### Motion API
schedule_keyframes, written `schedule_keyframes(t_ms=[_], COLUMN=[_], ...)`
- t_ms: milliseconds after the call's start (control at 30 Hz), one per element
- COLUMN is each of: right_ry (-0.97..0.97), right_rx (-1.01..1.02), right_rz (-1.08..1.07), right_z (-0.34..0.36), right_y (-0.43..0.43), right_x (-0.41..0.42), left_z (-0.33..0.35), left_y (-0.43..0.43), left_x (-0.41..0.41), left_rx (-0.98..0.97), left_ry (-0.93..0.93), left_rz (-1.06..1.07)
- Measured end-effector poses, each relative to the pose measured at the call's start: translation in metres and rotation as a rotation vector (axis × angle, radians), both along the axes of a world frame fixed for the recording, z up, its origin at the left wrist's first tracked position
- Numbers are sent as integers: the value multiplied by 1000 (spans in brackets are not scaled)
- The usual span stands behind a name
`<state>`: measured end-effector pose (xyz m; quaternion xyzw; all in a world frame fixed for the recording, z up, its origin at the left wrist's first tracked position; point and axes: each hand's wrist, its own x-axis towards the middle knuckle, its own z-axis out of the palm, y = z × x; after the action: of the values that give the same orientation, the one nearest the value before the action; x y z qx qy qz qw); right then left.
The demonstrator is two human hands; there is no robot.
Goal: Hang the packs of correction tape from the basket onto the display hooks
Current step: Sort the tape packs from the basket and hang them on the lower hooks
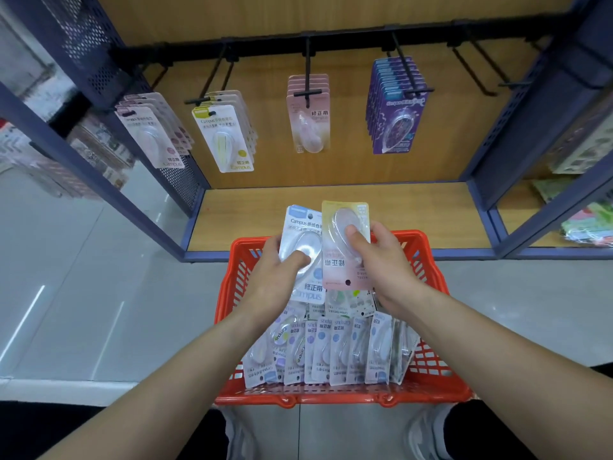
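My left hand (277,272) grips a blue-and-white pack of correction tape (300,234), held upright over the red basket (431,383). My right hand (381,260) pinches a pink-and-yellow pack (341,270) that is turned upside down, thumb on its clear blister. The two packs overlap side by side. Several more packs (331,350) stand in rows inside the basket. Above, black display hooks (307,91) on a rail carry hanging packs: pale pink (151,134), yellow (225,137), pink (309,121) and purple (396,111).
Two bare hooks (487,84) stick out at the right end of the rail. A wooden shelf floor (431,214) lies behind the basket. Blue perforated side panels (99,54) frame the bay. Neighbouring shelves hold other stationery at left and right. Grey floor tiles spread to the left.
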<state>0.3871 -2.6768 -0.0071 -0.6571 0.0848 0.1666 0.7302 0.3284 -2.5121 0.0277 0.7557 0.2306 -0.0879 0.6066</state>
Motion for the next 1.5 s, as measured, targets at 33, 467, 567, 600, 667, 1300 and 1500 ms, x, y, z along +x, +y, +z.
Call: schedule_keyframes(t_ms=[33,467,567,600,667,1300,1500], right_ry=[-7,-118,-137,-144,-154,-208,-231], right_rx=[-4,100,-34,-69,-90,17,16], right_rz=[-8,383,457,461,445,262,131], right_z=[4,110,127,127,120,93,89], right_y=[1,-37,-52,-56,-59,-16,6], right_x=[-1,16,21,21,17,39,22], left_z=[2,90,96,94,86,61,55], left_y=[-3,22,37,40,44,28,23], left_x=[0,-1,-2,-2,-2,18,13], left_rx=[-4,0,-8,-26,-100,-109,-155], left_ry=[-15,-139,-164,-156,-131,-181,-185], left_rz=[21,104,96,99,123,1,87])
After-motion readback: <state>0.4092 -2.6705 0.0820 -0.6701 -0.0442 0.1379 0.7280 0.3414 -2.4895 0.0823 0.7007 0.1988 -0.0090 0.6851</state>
